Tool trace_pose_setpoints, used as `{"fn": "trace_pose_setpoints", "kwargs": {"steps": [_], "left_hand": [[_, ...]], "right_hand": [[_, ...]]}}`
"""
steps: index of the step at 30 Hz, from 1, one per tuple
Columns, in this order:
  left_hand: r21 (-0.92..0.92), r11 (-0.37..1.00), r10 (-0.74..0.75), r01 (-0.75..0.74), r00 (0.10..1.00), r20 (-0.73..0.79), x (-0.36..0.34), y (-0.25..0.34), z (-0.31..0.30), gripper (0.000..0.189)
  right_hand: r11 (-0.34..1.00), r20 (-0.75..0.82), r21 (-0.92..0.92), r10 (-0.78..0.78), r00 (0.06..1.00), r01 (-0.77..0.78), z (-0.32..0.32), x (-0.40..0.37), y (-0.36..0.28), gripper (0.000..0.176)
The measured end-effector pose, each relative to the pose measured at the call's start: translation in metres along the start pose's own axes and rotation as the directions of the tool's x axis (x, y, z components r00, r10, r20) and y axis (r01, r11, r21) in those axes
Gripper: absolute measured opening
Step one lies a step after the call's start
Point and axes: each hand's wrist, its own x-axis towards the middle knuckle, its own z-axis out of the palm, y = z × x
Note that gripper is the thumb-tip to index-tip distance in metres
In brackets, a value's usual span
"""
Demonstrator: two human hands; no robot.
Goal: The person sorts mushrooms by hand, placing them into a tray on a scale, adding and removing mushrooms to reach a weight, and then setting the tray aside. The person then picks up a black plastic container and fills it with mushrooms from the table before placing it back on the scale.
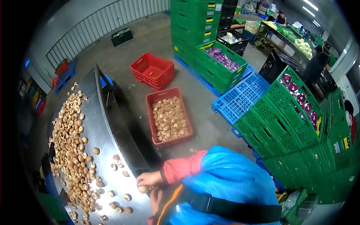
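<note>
A pale brown mushroom is in the fingers of my right hand, at the edge of the steel table. My left hand is just below it, close to the same mushroom. Its fingers are partly hidden by my dark strap, so whether they grip anything does not show. A large heap of mushrooms covers the far side of the table. Several loose mushrooms lie scattered between the heap and my hands.
Beside the table, a red crate full of mushrooms stands on the floor, near stacked red crates. Green crates with purple wrapped produce stand around a blue pallet. People are at the back right.
</note>
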Motion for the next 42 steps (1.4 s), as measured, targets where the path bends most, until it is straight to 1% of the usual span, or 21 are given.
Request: {"fn": "trace_pose_setpoints", "kwargs": {"steps": [2, 5, 8, 12, 14, 18, 20, 23, 24, 26, 28, 29, 31, 33, 34, 36, 37, 38, 39, 41, 42], "left_hand": [[-0.001, 1.0, -0.008, 0.008, 1.0, -0.003, 0.001, -0.003, -0.002, 0.04], [0.092, 0.996, -0.017, 0.019, 1.0, -0.024, -0.004, 0.006, 0.005, 0.039], [0.14, 0.99, -0.017, 0.022, 0.999, -0.036, 0.004, 0.017, 0.013, 0.037], [0.173, 0.985, 0.0, 0.009, 0.999, -0.052, 0.02, 0.03, 0.019, 0.035], [0.183, 0.983, 0.006, 0.004, 0.998, -0.056, 0.029, 0.032, 0.021, 0.034], [0.193, 0.981, 0.015, 0.0, 0.997, -0.075, 0.046, 0.038, 0.024, 0.032], [0.195, 0.981, 0.022, -0.006, 0.996, -0.081, 0.053, 0.04, 0.023, 0.031], [0.197, 0.98, 0.046, -0.027, 0.994, -0.094, 0.06, 0.043, 0.018, 0.03], [0.198, 0.98, 0.049, -0.028, 0.993, -0.103, 0.061, 0.044, 0.017, 0.029], [0.191, 0.981, 0.044, -0.02, 0.992, -0.122, 0.058, 0.047, 0.013, 0.028], [0.188, 0.982, 0.055, -0.03, 0.989, -0.134, 0.058, 0.052, 0.012, 0.028], [0.186, 0.982, 0.059, -0.031, 0.988, -0.146, 0.06, 0.053, 0.01, 0.027], [0.17, 0.985, 0.06, -0.028, 0.981, -0.186, 0.062, 0.051, 0.007, 0.027], [0.158, 0.987, 0.056, -0.018, 0.97, -0.235, 0.064, 0.05, 0.003, 0.026], [0.156, 0.988, 0.052, -0.011, 0.964, -0.261, 0.06, 0.047, -0.001, 0.026], [0.138, 0.99, 0.047, -0.001, 0.944, -0.326, 0.045, 0.037, -0.007, 0.025], [0.122, 0.993, 0.042, 0.004, 0.928, -0.37, 0.034, 0.03, -0.009, 0.025], [0.112, 0.994, 0.042, 0.005, 0.908, -0.418, 0.019, 0.02, -0.013, 0.025], [0.117, 0.993, 0.04, 0.017, 0.885, -0.464, 0.002, 0.011, -0.012, 0.025], [0.188, 0.982, 0.096, 0.011, 0.828, -0.553, -0.031, -0.01, -0.003, 0.024], [0.25, 0.968, 0.161, -0.009, 0.785, -0.598, -0.043, -0.022, 0.005, 0.024]], "right_hand": [[0.993, 0.036, 0.088, 0.076, 0.996, -0.079, -0.006, 0.0, -0.002, 0.029], [0.981, 0.145, 0.166, 0.08, 0.986, -0.104, -0.005, -0.01, -0.017, 0.033], [0.972, 0.282, 0.198, 0.066, 0.957, -0.125, -0.006, -0.002, -0.017, 0.037], [0.97, 0.354, 0.163, 0.113, 0.928, -0.18, -0.004, 0.012, -0.009, 0.039], [0.974, 0.366, 0.126, 0.131, 0.921, -0.189, -0.007, 0.023, 0.004, 0.042], [0.971, 0.428, 0.112, 0.143, 0.892, -0.21, -0.01, 0.023, -0.004, 0.043], [0.984, 0.429, 0.032, 0.143, 0.892, -0.173, -0.014, 0.029, -0.002, 0.042], [0.995, 0.414, -0.03, 0.101, 0.905, -0.098, -0.022, 0.022, -0.017, 0.042], [0.987, 0.382, -0.016, 0.153, 0.911, -0.159, -0.025, 0.021, -0.023, 0.038], [0.975, 0.405, 0.144, 0.099, 0.909, -0.17, -0.028, 0.05, 0.011, 0.032], [0.936, 0.398, 0.246, 0.139, 0.907, -0.251, -0.026, 0.046, -0.005, 0.027], [0.952, 0.387, 0.188, 0.153, 0.909, -0.24, -0.026, 0.057, 0.003, 0.026], [0.969, 0.397, 0.129, 0.147, 0.906, -0.213, -0.026, 0.066, 0.002, 0.028], [0.974, 0.452, 0.094, 0.144, 0.88, -0.208, -0.024, 0.062, -0.017, 0.03], [0.975, 0.447, 0.055, 0.171, 0.878, -0.218, -0.024, 0.06, -0.028, 0.028], [0.973, 0.461, 0.086, 0.15, 0.875, -0.212, -0.021, 0.081, -0.005, 0.026], [0.99, 0.521, 0.012, 0.112, 0.846, -0.139, -0.024, 0.079, -0.019, 0.025], [0.996, 0.56, 0.028, 0.051, 0.827, -0.08, -0.03, 0.077, -0.031, 0.025], [0.997, 0.626, 0.058, 0.007, 0.779, -0.055, -0.031, 0.069, -0.04, 0.024], [1.0, 0.634, 0.023, -0.016, 0.773, 0.002, -0.02, 0.071, -0.053, 0.019], [0.997, 0.639, 0.022, 0.039, 0.768, -0.07, -0.016, 0.076, -0.055, 0.018]]}}
